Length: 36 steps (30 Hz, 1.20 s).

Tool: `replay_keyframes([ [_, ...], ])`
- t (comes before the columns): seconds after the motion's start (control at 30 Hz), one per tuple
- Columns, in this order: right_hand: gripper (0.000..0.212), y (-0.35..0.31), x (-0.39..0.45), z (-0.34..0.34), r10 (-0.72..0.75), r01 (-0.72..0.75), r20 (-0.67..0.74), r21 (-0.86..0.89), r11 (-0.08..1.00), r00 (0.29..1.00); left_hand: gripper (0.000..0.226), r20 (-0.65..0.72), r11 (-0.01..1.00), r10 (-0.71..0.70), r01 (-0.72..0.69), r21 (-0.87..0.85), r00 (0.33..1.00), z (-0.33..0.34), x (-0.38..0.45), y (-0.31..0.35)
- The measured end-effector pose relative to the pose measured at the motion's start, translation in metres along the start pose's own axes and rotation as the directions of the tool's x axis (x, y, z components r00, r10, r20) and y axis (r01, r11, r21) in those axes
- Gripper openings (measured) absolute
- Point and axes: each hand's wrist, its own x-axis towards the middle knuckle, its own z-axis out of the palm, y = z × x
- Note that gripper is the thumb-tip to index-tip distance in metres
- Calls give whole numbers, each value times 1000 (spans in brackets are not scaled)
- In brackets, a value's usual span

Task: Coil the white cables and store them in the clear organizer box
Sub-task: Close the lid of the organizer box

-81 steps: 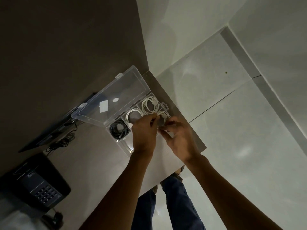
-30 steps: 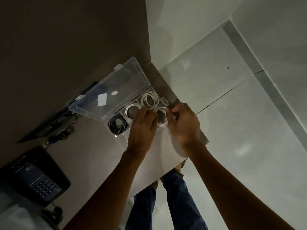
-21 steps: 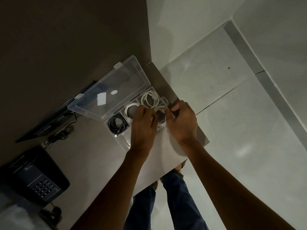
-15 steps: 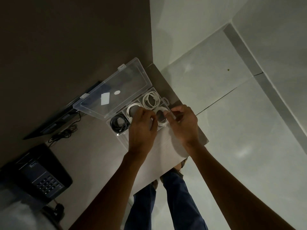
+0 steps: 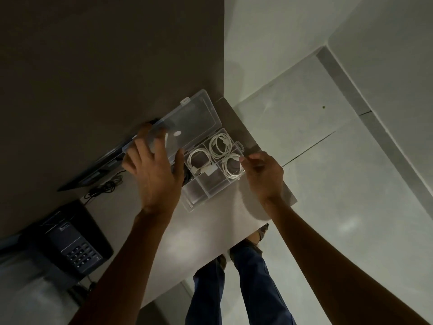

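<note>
The clear organizer box (image 5: 206, 187) lies open near the table's far right corner, its lid (image 5: 196, 118) tilted up against the wall. Three coiled white cables fill separate compartments: one at the far right (image 5: 221, 144), one in the middle (image 5: 199, 159), one at the near right (image 5: 232, 168). My left hand (image 5: 152, 170) grips the lid's left part, fingers spread behind the clear plastic and thumb in front. My right hand (image 5: 264, 174) pinches the end of the near-right coil at the box's right rim. A black cable in the left compartment is mostly hidden by my left hand.
A dark desk phone (image 5: 70, 245) sits at the near left of the table (image 5: 199, 231). A thin dark device (image 5: 93, 170) and a loose black cord (image 5: 105, 188) lie along the brown wall. The table edge is just right of the box; my legs (image 5: 246, 277) stand below.
My left hand has left the cable compartments and moved up and left onto the lid. My right hand has stayed at the near-right coil, and all three white coils now show.
</note>
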Motion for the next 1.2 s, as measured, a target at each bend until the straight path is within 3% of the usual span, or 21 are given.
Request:
replay_keyframes([
  [0.13, 24, 3, 3, 5, 21, -22, -33, -22, 1000, 999, 53, -56, 998, -62, 63, 22, 996, -5, 6, -3],
  [0.4, 28, 0, 1, 6, 133, -134, -35, -9, 991, 990, 17, -112, 995, 49, -58, -76, 992, -24, 6, -6],
  [0.53, 31, 3, 0, 1, 249, -254, 53, 125, 959, 967, 24, 69, 935, 296, -274, -226, 953, -11, -24, -7],
  [0.63, 23, 10, -2, -9, 245, -272, 141, 212, 939, 959, 24, 276, 886, 422, -327, -328, 864, 13, -55, -7],
  [0.7, 24, 17, -2, -19, 215, -254, 209, 183, 950, 954, 31, 346, 876, 451, -335, -346, 823, 30, -71, -9],
  [0.83, 23, 26, 0, -36, 57, -97, 299, 119, 988, 952, 48, 313, 855, 486, -369, -364, 816, 47, -85, -20],
  [0.9, 39, 28, -1, -38, -215, 218, 264, 18, 976, 940, 50, 300, 848, 499, -386, -363, 813, 49, -84, -23],
  [0.97, 53, 24, -2, -34, -493, 558, 382, -76, 826, 782, 53, 313, 842, 514, -398, -364, 799, 49, -80, -25],
  [1.0, 54, 22, 0, -33, -551, 663, 474, -97, 743, 687, 55, 326, 841, 519, -403, -360, 790, 48, -77, -26],
  [1.07, 51, 17, 4, -29, -574, 757, 584, -109, 645, 574, 60, 347, 854, 503, -396, -337, 791, 49, -70, -31],
  [1.2, 42, 18, 14, -32, -576, 723, 577, -39, 689, 579, 71, 338, 894, 438, -362, -264, 833, 54, -63, -46],
])
